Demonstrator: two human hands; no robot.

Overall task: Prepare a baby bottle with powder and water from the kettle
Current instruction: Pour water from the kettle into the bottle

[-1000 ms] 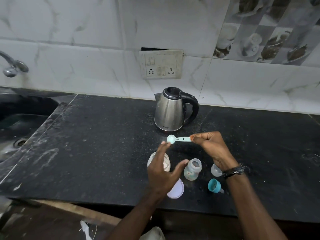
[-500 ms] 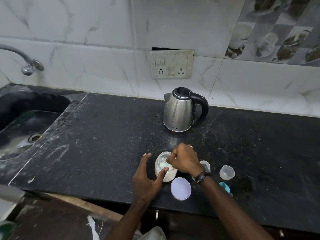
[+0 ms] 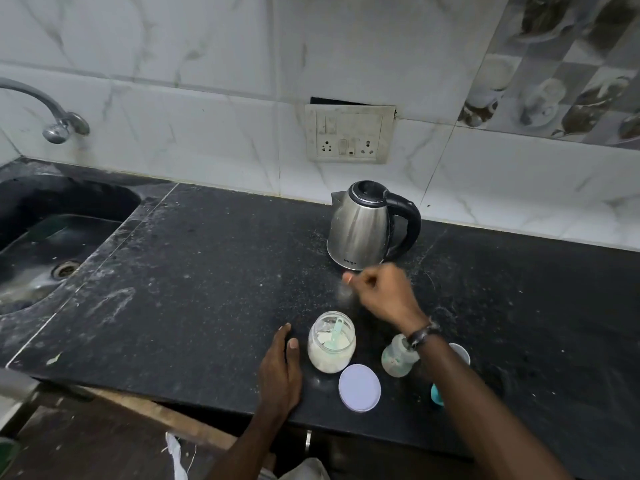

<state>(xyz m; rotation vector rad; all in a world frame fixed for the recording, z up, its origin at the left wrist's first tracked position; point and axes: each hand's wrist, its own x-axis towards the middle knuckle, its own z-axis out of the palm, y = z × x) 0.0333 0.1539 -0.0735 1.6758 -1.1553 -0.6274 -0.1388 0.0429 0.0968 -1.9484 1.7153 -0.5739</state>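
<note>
A steel kettle [image 3: 360,230] with a black handle stands at the back of the black counter [image 3: 207,271]. An open glass jar of white powder [image 3: 330,355] sits near the front edge, with a pale green scoop [image 3: 335,332] standing inside it. Its white lid [image 3: 359,388] lies flat to the jar's right. A small open baby bottle [image 3: 398,356] stands right of the jar, partly behind my right wrist. My left hand [image 3: 280,368] rests flat on the counter just left of the jar. My right hand [image 3: 381,292], blurred and loosely curled, hovers empty between the jar and the kettle.
A clear cap [image 3: 462,353] and a teal bottle ring [image 3: 437,396] lie right of the bottle, partly hidden by my forearm. A dark sink [image 3: 52,237] with a tap [image 3: 59,123] is at the left. A wall socket [image 3: 349,133] sits above the kettle.
My right hand put the scoop into the powder jar, let go of it and rose toward the kettle. My left hand drew back from the jar onto the counter.
</note>
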